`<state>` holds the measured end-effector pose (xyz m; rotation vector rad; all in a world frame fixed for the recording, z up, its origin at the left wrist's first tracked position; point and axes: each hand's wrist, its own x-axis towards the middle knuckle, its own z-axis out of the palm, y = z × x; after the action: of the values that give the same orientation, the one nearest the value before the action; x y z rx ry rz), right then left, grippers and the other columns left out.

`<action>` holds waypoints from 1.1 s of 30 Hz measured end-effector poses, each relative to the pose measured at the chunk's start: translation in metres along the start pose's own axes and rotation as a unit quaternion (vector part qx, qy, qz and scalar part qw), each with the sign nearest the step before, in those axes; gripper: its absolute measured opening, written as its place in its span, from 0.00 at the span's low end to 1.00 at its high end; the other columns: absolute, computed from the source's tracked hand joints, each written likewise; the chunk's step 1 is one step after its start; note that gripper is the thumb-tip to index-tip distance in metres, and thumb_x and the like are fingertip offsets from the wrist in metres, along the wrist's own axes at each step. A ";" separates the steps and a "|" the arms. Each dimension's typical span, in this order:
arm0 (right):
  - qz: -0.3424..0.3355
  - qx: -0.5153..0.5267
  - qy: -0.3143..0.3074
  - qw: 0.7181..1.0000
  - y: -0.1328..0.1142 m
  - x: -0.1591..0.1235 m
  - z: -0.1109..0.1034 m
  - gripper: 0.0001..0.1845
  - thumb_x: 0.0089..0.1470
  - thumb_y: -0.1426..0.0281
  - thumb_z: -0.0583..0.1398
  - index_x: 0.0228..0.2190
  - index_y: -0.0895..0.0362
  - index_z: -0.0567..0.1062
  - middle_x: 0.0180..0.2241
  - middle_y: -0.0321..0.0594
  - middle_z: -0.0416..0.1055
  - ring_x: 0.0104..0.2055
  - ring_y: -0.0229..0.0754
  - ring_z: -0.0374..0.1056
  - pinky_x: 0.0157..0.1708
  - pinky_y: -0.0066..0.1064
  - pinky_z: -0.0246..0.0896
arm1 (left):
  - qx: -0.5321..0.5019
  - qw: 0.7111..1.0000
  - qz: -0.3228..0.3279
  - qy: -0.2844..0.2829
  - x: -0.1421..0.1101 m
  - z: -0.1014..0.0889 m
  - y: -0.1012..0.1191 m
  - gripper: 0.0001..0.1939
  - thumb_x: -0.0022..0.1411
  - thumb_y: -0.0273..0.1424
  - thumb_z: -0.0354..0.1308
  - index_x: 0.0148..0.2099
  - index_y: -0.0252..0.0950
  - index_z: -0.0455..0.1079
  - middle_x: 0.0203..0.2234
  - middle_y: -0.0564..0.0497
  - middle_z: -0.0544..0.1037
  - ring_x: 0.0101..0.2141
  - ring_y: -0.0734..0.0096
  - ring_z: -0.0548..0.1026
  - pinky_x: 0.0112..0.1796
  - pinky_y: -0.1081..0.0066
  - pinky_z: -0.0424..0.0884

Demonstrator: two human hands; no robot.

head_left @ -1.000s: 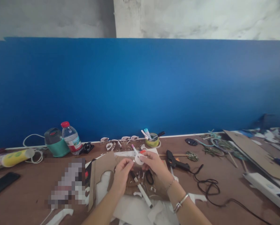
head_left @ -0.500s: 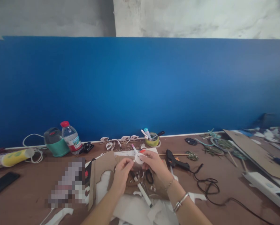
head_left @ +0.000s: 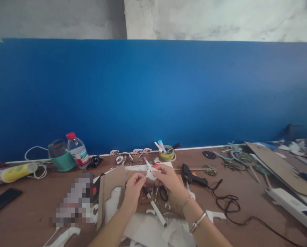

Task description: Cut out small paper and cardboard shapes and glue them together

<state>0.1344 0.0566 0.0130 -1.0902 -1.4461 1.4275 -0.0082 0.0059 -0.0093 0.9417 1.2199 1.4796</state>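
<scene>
1 white cutout (head_left: pixel 151 175), lower centre, pinched by right hand (head_left: pixel 169 179); left hand (head_left: pixel 133 192) at its edge, grip unclear. Step: handling cutout; next likely needs steady, light fingers.

Above my left hand (head_left: pixel 133 189) and right hand (head_left: pixel 168 177) I have open air; just right of them the black glue gun (head_left: pixel 189 176) and its cord (head_left: pixel 266 224) block me, beyond them the green pen holder (head_left: pixel 167 156), beneath them the marker (head_left: pixel 157 211), leftward the cut cardboard (head_left: pixel 112 179)
</scene>
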 end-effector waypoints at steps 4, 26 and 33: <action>-0.005 -0.015 -0.003 1.000 0.000 0.000 0.000 0.12 0.44 0.62 0.63 0.25 0.58 0.71 0.16 0.31 0.66 0.17 0.33 0.63 0.17 0.23 0.55 | -0.002 1.000 0.000 0.000 -0.001 0.001 0.002 0.10 0.50 0.35 0.60 0.22 0.36 0.66 0.17 0.56 0.68 0.23 0.73 0.65 0.28 0.75 0.59; -0.003 -0.020 -0.003 1.000 -0.004 -0.001 0.000 0.13 0.42 0.61 0.63 0.24 0.58 0.70 0.16 0.30 0.65 0.16 0.33 0.63 0.17 0.23 0.54 | 0.000 1.000 0.001 0.001 0.000 0.000 0.002 0.10 0.50 0.36 0.61 0.23 0.36 0.67 0.17 0.56 0.67 0.23 0.73 0.64 0.28 0.74 0.59; 0.007 -0.014 -0.004 1.000 -0.003 -0.001 0.000 0.14 0.42 0.60 0.63 0.24 0.58 0.70 0.15 0.31 0.66 0.16 0.33 0.63 0.16 0.23 0.54 | -0.017 1.000 0.012 -0.012 0.003 -0.001 -0.003 0.10 0.49 0.35 0.61 0.23 0.35 0.68 0.18 0.56 0.68 0.24 0.73 0.65 0.28 0.75 0.60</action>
<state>0.1348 0.0562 0.0161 -1.1140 -1.4709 1.4266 -0.0097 0.0082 -0.0122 0.9522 1.1665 1.4984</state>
